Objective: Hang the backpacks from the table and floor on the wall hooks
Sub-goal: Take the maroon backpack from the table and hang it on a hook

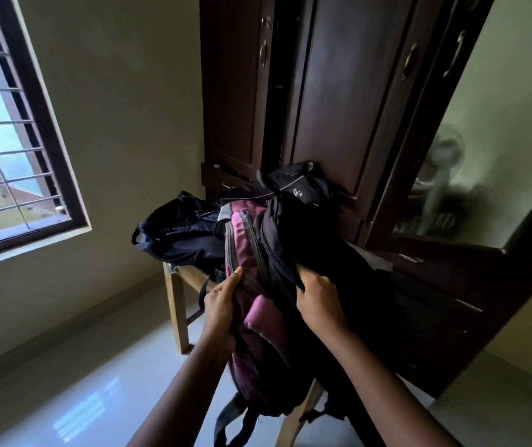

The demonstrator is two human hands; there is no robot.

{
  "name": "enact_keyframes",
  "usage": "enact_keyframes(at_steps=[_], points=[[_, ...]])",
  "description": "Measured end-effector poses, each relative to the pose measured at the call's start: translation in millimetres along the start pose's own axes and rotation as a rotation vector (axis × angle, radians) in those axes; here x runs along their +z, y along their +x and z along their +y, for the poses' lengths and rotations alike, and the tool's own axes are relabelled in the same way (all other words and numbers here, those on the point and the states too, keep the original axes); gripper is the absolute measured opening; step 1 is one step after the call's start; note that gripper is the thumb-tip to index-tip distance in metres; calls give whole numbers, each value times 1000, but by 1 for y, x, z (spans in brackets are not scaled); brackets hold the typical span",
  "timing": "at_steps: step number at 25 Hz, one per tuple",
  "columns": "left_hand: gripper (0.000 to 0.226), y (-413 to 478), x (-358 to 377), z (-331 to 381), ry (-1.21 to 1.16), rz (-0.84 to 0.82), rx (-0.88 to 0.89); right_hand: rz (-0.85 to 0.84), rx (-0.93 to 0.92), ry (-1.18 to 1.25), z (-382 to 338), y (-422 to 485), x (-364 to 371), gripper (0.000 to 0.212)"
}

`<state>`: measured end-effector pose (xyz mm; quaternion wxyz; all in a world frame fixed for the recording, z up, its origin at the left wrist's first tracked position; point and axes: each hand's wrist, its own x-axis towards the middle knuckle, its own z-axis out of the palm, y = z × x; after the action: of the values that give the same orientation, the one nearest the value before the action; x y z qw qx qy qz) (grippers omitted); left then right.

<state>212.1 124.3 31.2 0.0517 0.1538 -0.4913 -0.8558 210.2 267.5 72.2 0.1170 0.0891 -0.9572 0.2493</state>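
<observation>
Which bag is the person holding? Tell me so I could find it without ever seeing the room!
Find the tall dark wooden wardrobe; a small wooden table piled with bags stands before it. The bag is at the table's near edge, gripped by the left hand and right hand. Only this purple backpack has colour; the others are dark.

Under our left hand (222, 304) the purple backpack (248, 253) looks like matt woven cloth with a toothed zip. Our right hand (319, 301) grips soft black fabric (306, 240). Beyond both hands we see the dark wardrobe (332, 91), smooth semi-gloss wood with brassy handles. Below them, a pale wooden table (177, 301) and glossy floor (97, 382).
</observation>
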Motion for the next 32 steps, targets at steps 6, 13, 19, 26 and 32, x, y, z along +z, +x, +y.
enact_keyframes(at_steps=[6, 13, 19, 26, 32], points=[[18, -88, -35, 0, -51, 101, 64, -76, -168, 94, -13, -66, -1, 47], [29, -218, -84, -23, -65, 234, 107, -227, -395, 219, -26, -167, -6, 45], [43, -325, -136, -30, -65, 468, 159, -406, -553, 323, -58, -248, 2, 44], [25, -421, -226, -32, -7, 838, 119, -790, -660, 398, -128, -332, 66, 29], [25, -550, -378, -15, -130, 1229, 124, -1015, -945, 374, -267, -455, 144, 50]])
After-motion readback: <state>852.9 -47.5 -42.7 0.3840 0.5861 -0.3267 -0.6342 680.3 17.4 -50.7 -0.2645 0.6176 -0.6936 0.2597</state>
